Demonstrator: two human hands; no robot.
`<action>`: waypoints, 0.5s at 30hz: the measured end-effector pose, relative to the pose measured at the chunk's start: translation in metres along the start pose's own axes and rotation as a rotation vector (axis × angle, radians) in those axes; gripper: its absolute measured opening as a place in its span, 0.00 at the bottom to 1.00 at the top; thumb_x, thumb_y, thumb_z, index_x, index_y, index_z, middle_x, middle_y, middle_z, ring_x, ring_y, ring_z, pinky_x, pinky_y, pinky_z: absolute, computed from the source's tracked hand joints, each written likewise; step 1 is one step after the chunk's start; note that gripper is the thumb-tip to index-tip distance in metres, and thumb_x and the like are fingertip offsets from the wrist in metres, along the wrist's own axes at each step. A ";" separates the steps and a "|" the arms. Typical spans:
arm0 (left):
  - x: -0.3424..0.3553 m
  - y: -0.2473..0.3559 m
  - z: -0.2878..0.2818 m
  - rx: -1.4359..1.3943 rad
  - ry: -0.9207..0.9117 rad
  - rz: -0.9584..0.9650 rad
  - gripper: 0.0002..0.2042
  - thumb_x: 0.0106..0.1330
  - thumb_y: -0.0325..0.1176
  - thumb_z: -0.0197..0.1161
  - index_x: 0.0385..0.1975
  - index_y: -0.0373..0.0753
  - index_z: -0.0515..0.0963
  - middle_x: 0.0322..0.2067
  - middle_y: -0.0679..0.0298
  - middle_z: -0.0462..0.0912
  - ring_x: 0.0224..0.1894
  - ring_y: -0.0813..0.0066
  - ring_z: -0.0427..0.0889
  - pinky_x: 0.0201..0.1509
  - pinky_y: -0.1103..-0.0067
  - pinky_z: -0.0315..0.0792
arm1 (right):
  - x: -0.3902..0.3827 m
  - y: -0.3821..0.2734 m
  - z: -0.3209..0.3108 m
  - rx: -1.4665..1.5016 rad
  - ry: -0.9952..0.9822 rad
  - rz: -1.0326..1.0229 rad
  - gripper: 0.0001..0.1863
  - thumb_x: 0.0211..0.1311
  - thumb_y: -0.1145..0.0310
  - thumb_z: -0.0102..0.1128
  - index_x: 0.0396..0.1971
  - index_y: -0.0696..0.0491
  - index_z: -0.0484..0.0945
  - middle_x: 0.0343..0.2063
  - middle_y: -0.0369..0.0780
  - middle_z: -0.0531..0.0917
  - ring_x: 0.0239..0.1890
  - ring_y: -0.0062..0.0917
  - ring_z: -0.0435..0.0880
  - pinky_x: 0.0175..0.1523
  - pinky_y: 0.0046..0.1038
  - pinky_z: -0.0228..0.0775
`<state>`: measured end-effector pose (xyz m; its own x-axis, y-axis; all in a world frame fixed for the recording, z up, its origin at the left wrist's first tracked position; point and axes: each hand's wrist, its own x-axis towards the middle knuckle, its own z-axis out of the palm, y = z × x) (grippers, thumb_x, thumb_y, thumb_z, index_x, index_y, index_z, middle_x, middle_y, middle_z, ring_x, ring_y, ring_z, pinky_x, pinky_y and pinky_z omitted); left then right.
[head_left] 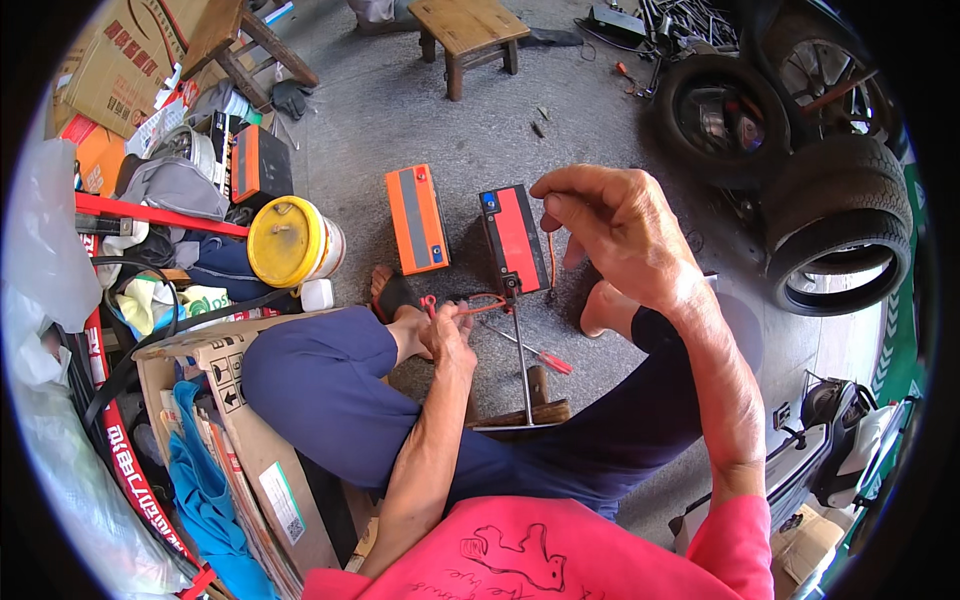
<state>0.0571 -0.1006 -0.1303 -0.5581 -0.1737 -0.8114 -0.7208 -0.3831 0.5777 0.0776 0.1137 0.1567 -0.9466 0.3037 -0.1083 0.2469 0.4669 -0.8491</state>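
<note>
My left hand (450,338) is closed on a red wire (488,297); a small red end piece sticks out beside its fingers. My right hand (625,225) is raised above the right side of a red-and-black battery (517,240), thumb and forefinger curled together. A thin orange-red length of wire (552,258) runs up that side to its fingertips and appears pinched there. A long T-handle wrench (521,360) stretches from the battery's near terminal toward me. Left of this battery stands an orange battery (414,220) with a grey stripe.
A red-handled screwdriver (553,363) lies between my feet near a wooden piece (540,385). A yellow-lidded bucket (288,242) and cardboard boxes (125,60) crowd the left. Tyres (840,262) are stacked at right. A wooden stool (468,28) stands at the back.
</note>
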 end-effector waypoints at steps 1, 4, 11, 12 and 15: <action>-0.004 0.005 0.004 -0.001 -0.048 0.026 0.12 0.66 0.32 0.57 0.48 0.41 0.72 0.45 0.61 0.80 0.45 0.66 0.83 0.43 0.73 0.76 | 0.001 0.001 0.001 -0.027 -0.004 0.009 0.11 0.67 0.74 0.54 0.45 0.60 0.80 0.27 0.41 0.85 0.24 0.19 0.83 0.32 0.23 0.76; -0.029 0.028 0.015 0.055 -0.183 0.135 0.17 0.72 0.37 0.56 0.58 0.41 0.71 0.47 0.61 0.81 0.47 0.69 0.82 0.46 0.75 0.74 | 0.003 0.002 0.004 -0.081 -0.007 0.018 0.11 0.67 0.74 0.54 0.45 0.61 0.80 0.27 0.42 0.85 0.24 0.19 0.84 0.33 0.24 0.77; -0.047 0.045 0.025 0.187 -0.341 0.250 0.13 0.74 0.34 0.52 0.53 0.40 0.77 0.42 0.64 0.84 0.43 0.77 0.83 0.44 0.81 0.71 | 0.012 0.013 0.025 -0.284 -0.039 -0.052 0.13 0.64 0.72 0.54 0.47 0.59 0.79 0.31 0.48 0.86 0.30 0.32 0.87 0.39 0.32 0.78; -0.046 0.045 0.024 0.199 -0.345 0.253 0.13 0.74 0.34 0.52 0.53 0.40 0.77 0.42 0.64 0.84 0.42 0.78 0.82 0.44 0.82 0.70 | 0.015 0.017 0.033 -0.339 -0.048 -0.090 0.14 0.64 0.72 0.54 0.47 0.58 0.79 0.32 0.49 0.86 0.31 0.36 0.87 0.40 0.34 0.78; -0.039 0.043 0.024 0.208 -0.356 0.245 0.12 0.74 0.34 0.52 0.52 0.40 0.77 0.39 0.67 0.83 0.40 0.79 0.82 0.42 0.83 0.68 | 0.025 0.026 0.064 -0.464 -0.055 -0.122 0.09 0.56 0.73 0.56 0.36 0.60 0.80 0.25 0.52 0.84 0.33 0.44 0.86 0.42 0.39 0.79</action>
<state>0.0383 -0.0885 -0.0716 -0.8018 0.0989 -0.5893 -0.5971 -0.1736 0.7832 0.0474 0.0804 0.0991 -0.9809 0.1850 -0.0606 0.1881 0.8213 -0.5386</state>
